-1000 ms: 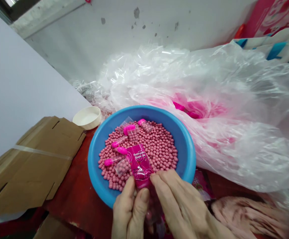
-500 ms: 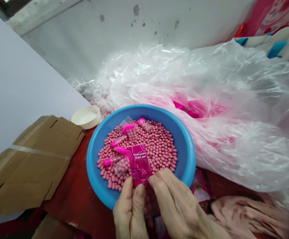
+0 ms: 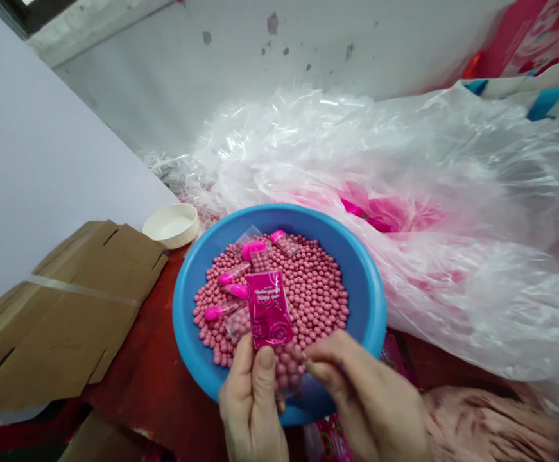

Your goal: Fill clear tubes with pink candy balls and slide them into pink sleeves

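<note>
My left hand (image 3: 251, 410) is shut on a clear plastic bag (image 3: 286, 371) filled with pink beads, thumb pressed against it. A printed magenta card (image 3: 268, 309) stands at the bag's top, above the basin. My right hand (image 3: 366, 401) sits just to the right, its thumb and fingertips pinched together close to the bag's edge, with nothing visible between them. Below lies a blue plastic basin (image 3: 181, 321) heaped with pink beads (image 3: 318, 301). Several small clear bags with bright pink caps (image 3: 283, 244) rest on the beads.
A white round lid (image 3: 171, 226) and a flattened cardboard box (image 3: 72, 308) lie left of the basin on a red surface (image 3: 149, 346). A large heap of clear plastic sheeting (image 3: 452, 256) fills the right side. Pink cloth (image 3: 491, 423) lies at lower right, with a pale wall behind.
My right hand has let go of the card and moved right and down. The card now shows fully, and the bag of beads hangs lower over the basin.
</note>
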